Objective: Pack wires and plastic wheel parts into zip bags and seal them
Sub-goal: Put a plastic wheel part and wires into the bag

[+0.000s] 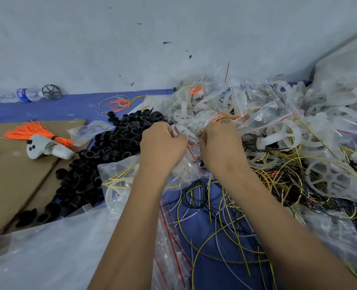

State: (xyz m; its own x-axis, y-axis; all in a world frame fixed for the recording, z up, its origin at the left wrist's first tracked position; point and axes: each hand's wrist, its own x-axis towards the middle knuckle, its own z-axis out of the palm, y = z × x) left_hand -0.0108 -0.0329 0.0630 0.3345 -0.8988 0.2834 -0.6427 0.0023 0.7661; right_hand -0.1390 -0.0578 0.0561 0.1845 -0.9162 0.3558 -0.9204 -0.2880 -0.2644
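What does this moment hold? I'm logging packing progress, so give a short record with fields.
left hand: grips zip bag
right hand: grips the same bag
bag state: whether sealed cannot be told
black parts: heap left of the hands
loose wires: on blue cloth, near side
orange ties: bundled on cardboard

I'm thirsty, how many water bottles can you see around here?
1: a clear water bottle with a blue label lies on its side at the far left by the wall, next to a black wheel. Others could be hidden under the bag pile.
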